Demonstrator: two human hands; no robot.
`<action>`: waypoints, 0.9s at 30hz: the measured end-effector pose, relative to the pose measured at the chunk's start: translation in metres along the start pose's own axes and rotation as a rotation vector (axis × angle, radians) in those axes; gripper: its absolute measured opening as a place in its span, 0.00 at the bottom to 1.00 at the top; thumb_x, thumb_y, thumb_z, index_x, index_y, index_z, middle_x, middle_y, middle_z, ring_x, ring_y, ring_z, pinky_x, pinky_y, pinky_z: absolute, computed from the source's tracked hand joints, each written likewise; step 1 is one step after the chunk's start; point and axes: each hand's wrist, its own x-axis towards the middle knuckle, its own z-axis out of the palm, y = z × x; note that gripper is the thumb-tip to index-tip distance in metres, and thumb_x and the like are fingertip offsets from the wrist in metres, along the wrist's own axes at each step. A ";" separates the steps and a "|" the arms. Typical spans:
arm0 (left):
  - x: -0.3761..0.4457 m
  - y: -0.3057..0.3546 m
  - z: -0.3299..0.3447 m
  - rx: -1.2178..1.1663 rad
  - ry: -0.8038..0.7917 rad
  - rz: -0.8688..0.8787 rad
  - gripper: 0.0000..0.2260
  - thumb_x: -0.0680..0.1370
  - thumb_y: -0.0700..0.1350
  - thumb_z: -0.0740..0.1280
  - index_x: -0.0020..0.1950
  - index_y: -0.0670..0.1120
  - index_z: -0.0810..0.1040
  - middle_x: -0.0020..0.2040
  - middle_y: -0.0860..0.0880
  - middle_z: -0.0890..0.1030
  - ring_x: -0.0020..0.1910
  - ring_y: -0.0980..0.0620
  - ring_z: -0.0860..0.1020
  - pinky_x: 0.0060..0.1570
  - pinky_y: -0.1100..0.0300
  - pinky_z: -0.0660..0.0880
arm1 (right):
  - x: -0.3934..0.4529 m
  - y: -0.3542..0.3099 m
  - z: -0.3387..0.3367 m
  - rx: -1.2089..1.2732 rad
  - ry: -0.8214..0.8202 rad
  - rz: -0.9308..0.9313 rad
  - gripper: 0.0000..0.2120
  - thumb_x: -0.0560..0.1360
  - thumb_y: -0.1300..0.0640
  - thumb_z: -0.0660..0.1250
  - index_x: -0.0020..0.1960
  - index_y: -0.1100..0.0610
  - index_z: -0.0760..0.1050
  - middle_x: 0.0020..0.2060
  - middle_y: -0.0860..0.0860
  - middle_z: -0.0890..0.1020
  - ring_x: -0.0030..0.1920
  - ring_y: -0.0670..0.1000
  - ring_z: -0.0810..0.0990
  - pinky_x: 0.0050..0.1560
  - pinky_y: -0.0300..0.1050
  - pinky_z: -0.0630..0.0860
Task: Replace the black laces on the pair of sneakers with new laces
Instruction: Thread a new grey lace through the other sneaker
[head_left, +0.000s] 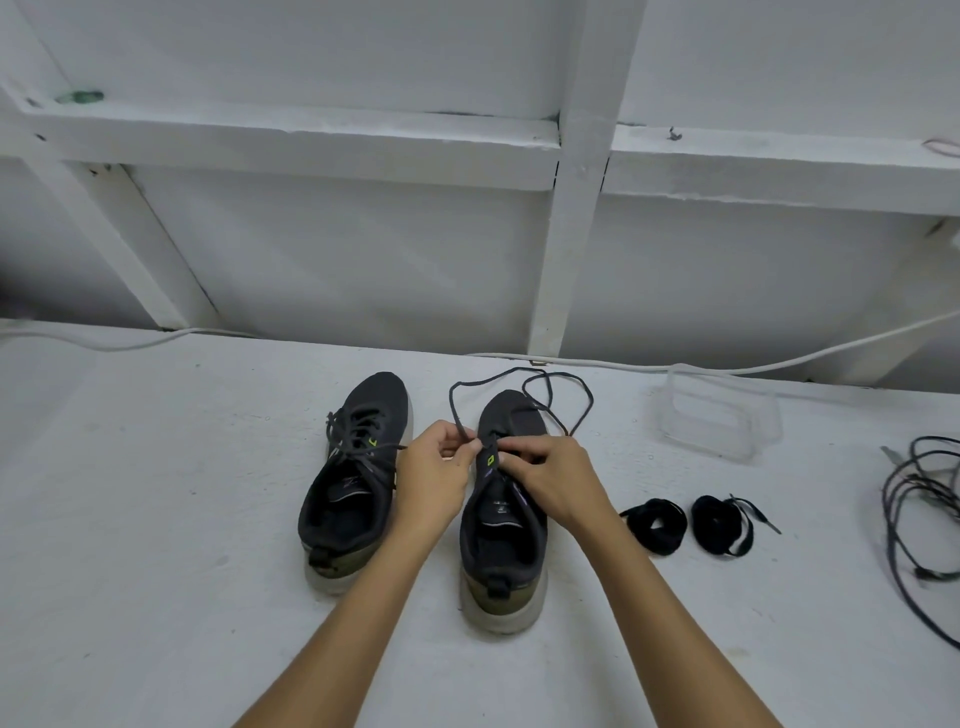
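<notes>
- Right sneaker (503, 525) at 6 o'clock, partly unlaced; left sneaker (353, 483) at 9, laced.
- Left hand (434, 467) pinches old lace (519, 382); right hand (550, 480) grips the eyelet area.
- Risk: loose loops snagging; new laces (691, 525) wait at 3.

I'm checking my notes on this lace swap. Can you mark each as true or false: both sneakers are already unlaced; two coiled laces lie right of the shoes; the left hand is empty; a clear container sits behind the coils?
1. Both sneakers unlaced: false. The left sneaker is laced.
2. Two coiled laces right of the right sneaker: true.
3. Left hand empty: false. It pinches the old lace.
4. Clear container behind the coils: true.
</notes>
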 end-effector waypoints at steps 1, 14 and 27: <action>0.000 -0.001 -0.001 -0.009 0.006 0.000 0.03 0.77 0.39 0.72 0.45 0.45 0.81 0.41 0.54 0.83 0.38 0.68 0.79 0.42 0.75 0.72 | 0.001 0.000 0.001 0.001 -0.002 -0.002 0.08 0.76 0.53 0.74 0.54 0.45 0.86 0.42 0.45 0.87 0.46 0.41 0.83 0.49 0.32 0.77; 0.006 -0.008 -0.004 -0.128 -0.002 -0.052 0.05 0.76 0.39 0.72 0.44 0.49 0.81 0.42 0.51 0.85 0.45 0.54 0.84 0.52 0.59 0.79 | 0.002 -0.004 0.013 -0.022 0.036 -0.025 0.08 0.76 0.52 0.74 0.55 0.45 0.86 0.32 0.40 0.81 0.36 0.36 0.78 0.44 0.31 0.71; -0.002 -0.003 -0.011 -0.023 -0.151 -0.083 0.04 0.78 0.45 0.71 0.44 0.50 0.85 0.47 0.56 0.85 0.49 0.54 0.82 0.56 0.54 0.79 | 0.003 -0.003 0.013 -0.023 0.012 -0.040 0.07 0.77 0.53 0.72 0.53 0.46 0.86 0.27 0.37 0.79 0.33 0.37 0.76 0.39 0.28 0.69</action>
